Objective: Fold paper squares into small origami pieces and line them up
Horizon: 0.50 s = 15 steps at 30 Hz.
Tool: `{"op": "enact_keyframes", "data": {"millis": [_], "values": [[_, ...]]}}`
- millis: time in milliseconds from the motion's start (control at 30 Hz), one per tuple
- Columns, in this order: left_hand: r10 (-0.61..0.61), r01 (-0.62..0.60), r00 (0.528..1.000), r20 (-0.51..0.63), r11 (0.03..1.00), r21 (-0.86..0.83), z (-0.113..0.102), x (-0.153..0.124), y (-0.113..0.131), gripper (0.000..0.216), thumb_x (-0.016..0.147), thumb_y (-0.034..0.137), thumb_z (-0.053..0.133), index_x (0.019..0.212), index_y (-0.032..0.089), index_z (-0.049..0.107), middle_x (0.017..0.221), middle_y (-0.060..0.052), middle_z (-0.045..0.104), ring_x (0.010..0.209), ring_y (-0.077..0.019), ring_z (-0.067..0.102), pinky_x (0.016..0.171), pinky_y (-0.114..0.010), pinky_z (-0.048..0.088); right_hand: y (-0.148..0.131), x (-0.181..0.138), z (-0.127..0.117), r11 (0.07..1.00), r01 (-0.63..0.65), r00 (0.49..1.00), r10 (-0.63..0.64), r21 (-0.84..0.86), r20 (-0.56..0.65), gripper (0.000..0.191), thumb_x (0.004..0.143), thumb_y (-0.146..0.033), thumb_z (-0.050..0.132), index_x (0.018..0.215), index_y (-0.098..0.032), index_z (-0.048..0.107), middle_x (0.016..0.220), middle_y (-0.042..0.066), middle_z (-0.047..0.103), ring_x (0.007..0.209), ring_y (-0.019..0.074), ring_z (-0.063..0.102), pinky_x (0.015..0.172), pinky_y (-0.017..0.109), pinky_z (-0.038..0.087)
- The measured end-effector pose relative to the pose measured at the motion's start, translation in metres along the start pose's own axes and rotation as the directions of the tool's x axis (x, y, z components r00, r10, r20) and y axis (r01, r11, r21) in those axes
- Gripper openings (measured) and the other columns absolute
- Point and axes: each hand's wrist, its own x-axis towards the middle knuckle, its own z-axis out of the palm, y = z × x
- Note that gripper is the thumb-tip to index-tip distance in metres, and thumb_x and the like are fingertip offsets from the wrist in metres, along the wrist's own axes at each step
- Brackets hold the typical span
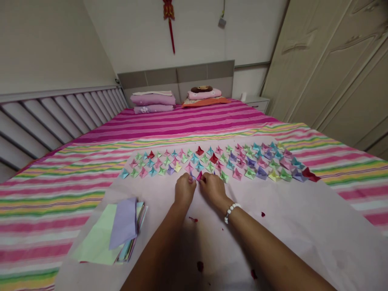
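My right hand (213, 188), with a white bead bracelet (232, 211) at the wrist, pinches a small magenta folded paper boat (199, 176). Close beside it, my left hand (185, 188) is closed with thumb and fingers together; what it grips is hidden. A bit of purple paper shows between the two hands, partly covered by the fingers. Just beyond them, rows of small folded paper boats (237, 173) in many colours stand on a large pale sheet (242, 242). A dark red boat (310, 174) sits at the right end of the front row.
A stack of coloured paper sheets, purple (124, 222) and light green (101, 236) on top, lies at left on the sheet. Small dark red scraps (200, 266) are scattered nearby. Beyond are the striped bed (91, 149), folded bedding (153, 100), a bed rail (60, 107) and a wardrobe (327, 60).
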Motion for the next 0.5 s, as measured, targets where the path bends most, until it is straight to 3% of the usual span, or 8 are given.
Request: {"op": "enact_keyframes", "data": {"millis": [267, 500], "values": [[0.031, -0.031, 1.000, -0.006, 0.999, -0.033, -0.012, -0.011, 0.009, 0.003, 0.071, 0.016, 0.061, 0.073, 0.017, 0.059, 0.061, 0.001, 0.057, 0.062, -0.0156, 0.057, 0.061, -0.026, 0.041, -0.001, -0.001, -0.001, 0.999, 0.019, 1.000, -0.019, -0.035, -0.022, 0.017, 0.085, -0.020, 0.051, 0.080, -0.019, 0.067, 0.079, 0.007, 0.073, 0.072, 0.0186, 0.064, 0.056, 0.026, 0.031], [0.163, -0.162, 0.987, 0.000, 0.979, -0.121, -0.060, -0.069, 0.012, 0.015, 0.078, 0.021, 0.058, 0.092, 0.017, 0.063, 0.078, -0.002, 0.063, 0.063, -0.0113, 0.059, 0.064, -0.023, 0.049, -0.010, -0.020, -0.022, 0.998, 0.059, 0.997, -0.059, 0.010, -0.058, 0.018, 0.088, -0.027, 0.049, 0.086, -0.019, 0.064, 0.078, 0.007, 0.071, 0.072, 0.0201, 0.064, 0.056, 0.027, 0.032]]}}
